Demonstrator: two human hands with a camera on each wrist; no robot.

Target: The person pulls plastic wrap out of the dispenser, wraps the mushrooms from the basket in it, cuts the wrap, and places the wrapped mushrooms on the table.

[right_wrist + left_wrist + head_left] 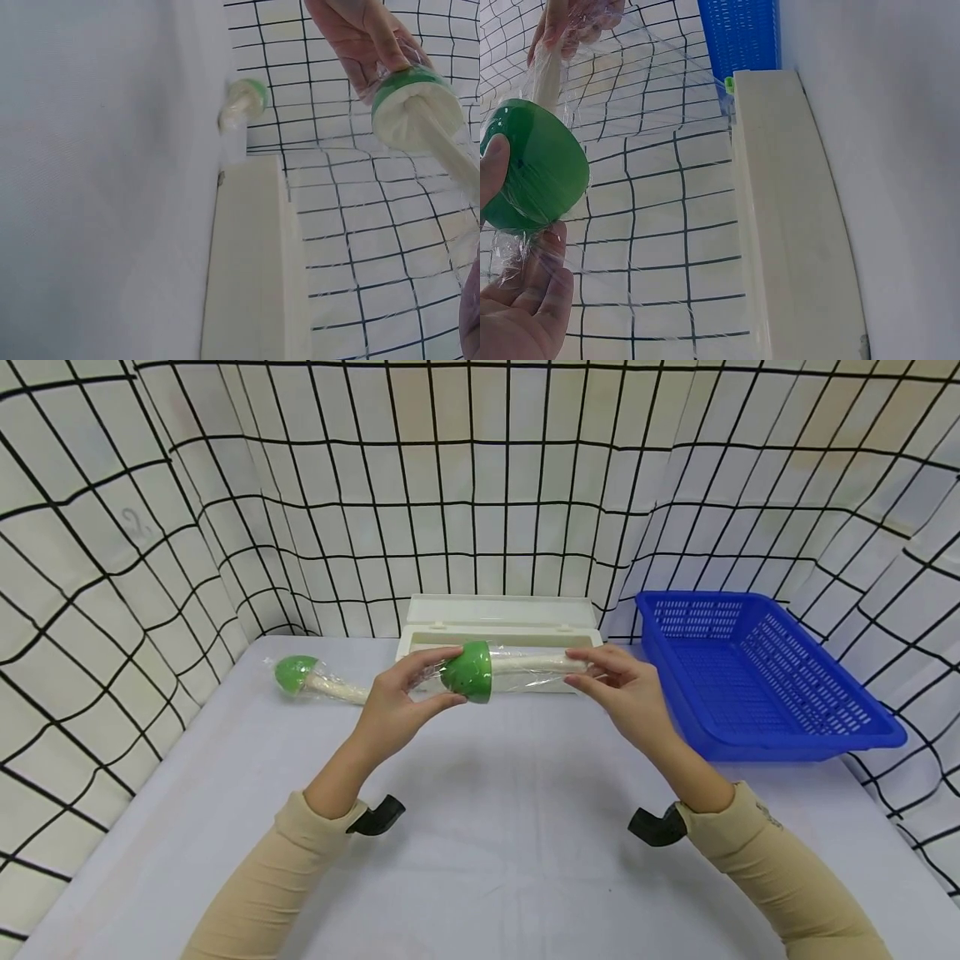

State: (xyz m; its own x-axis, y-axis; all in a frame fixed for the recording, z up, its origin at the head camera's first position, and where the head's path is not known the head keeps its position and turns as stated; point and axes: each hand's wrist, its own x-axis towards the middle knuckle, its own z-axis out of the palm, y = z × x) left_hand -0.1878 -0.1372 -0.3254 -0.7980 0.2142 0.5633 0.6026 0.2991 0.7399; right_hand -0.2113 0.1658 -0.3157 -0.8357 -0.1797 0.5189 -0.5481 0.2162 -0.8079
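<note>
My two hands hold a mushroom-shaped thing wrapped in clear plastic between them, raised in front of me and lying level. Its green domed cap [468, 672] points left and its pale stem [528, 665] runs right. Thumb and fingers of my left hand [396, 697] grip the cap end. At the far end of the stem, my right hand [628, 687] pinches the stem and its wrapping. The right wrist view shows the cap's pale underside [401, 124]. A second wrapped mushroom-shaped thing [296, 674] lies on the table beyond my left hand.
Behind the held thing stands a long white box [502, 610] with its lid raised. A blue perforated basket [772, 742] is at the right. Black wire grid [506, 510] over white sheeting encloses the back and sides of the white table [510, 827].
</note>
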